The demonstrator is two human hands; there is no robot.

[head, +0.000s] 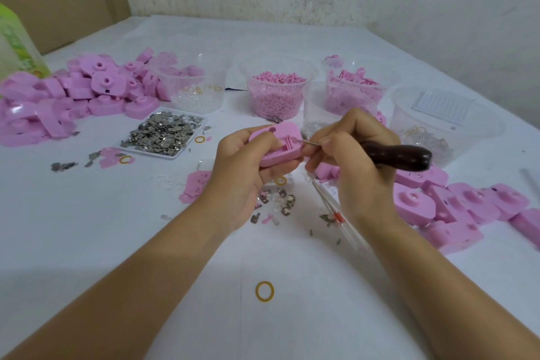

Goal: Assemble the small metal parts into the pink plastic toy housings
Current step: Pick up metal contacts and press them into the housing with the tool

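- Your left hand (242,172) holds one pink housing (277,145) up off the table (117,242). Your fingers and thumb are curled round it.
- Your right hand (350,161) grips a tool (400,156) with a dark wooden handle. Your fingers are wrapped tight round it.
- The thin metal tip (309,142) of the tool touches a small raised bit on the top face of the housing.
- It is too small to tell if a metal part sits there.
- A flat white tray (175,156) lies to the left of your hands. It is full of little silver metal parts (163,133).
- A few loose metal bits (280,202) lie on the table just under your hands.
- A big left pile (87,88) of pink housings sits far to your left, behind the tray.
- A right pile (455,207) of them lies by your right arm.
- A clear tub (244,73) of tiny pink pieces stands behind your hands.
- A yellow rubber band (264,291) lies on the table between your arms.
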